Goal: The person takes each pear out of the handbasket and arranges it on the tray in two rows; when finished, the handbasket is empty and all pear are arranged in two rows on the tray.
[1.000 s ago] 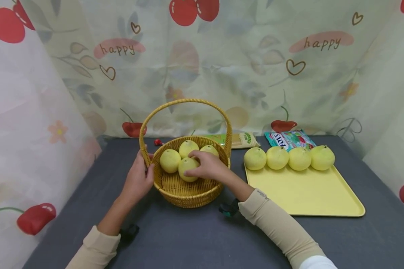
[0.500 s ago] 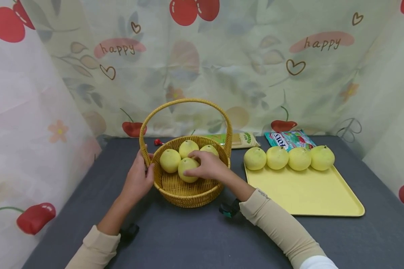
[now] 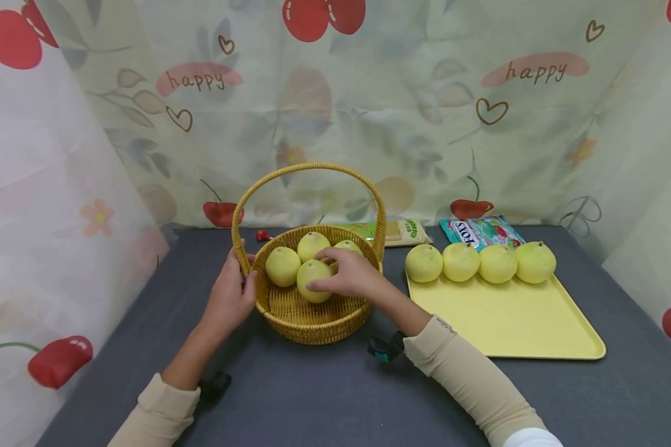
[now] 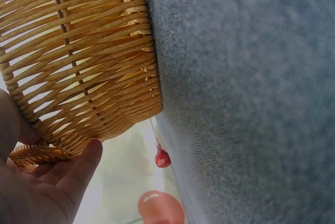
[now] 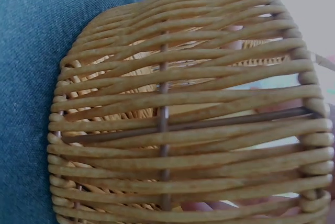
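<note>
Pale yellow-green and round, the near fruit (image 3: 311,277) is being held at the middle of the wicker basket (image 3: 313,332), three other fruits (image 3: 312,246) being ranged around it at ten, twelve and two o'clock. By its look it is being judged firm, fairly weighty, a little slippery and liable to bruise; a hold around its widest part is being favoured. From three o'clock it is being grasped by the right hand (image 3: 349,273), thumb on its near face and fingers bent over its upper side, spread about to its width; in the right wrist view, this contact is being obscured by the weave. At the basket's nine o'clock, the foot of the handle (image 3: 310,166) is being gripped by the left hand (image 3: 232,295), fingers curled about it.
</note>
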`<action>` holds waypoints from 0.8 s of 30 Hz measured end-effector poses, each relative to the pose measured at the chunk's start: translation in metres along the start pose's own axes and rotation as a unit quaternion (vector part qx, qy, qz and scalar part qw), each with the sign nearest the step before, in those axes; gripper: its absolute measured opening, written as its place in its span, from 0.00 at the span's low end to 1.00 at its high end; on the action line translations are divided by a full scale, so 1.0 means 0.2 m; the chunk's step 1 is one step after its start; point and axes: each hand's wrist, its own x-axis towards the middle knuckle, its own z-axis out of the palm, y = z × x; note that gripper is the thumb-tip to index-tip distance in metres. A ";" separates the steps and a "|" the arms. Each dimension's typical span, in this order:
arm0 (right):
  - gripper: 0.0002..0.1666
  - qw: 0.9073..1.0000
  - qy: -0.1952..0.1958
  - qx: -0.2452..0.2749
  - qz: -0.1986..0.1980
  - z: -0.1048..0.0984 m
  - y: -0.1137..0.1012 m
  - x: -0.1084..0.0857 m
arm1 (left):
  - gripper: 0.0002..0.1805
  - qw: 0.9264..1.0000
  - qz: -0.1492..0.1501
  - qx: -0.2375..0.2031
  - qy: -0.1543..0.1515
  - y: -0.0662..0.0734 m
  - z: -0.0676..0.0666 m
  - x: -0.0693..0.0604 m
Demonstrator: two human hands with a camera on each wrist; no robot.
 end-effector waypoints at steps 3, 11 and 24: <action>0.38 1.000 0.000 0.003 0.003 -0.02 -0.01 -0.02 | 0.35 1.000 0.001 -0.002 0.000 0.00 0.00 0.00; 0.37 1.000 0.008 0.012 0.010 -0.07 -0.02 -0.07 | 0.35 1.000 -0.004 0.004 0.001 0.00 0.00 0.00; 0.35 0.997 0.030 0.066 -0.003 -0.19 0.00 -0.19 | 0.35 1.000 -0.007 0.006 -0.001 0.00 0.00 0.00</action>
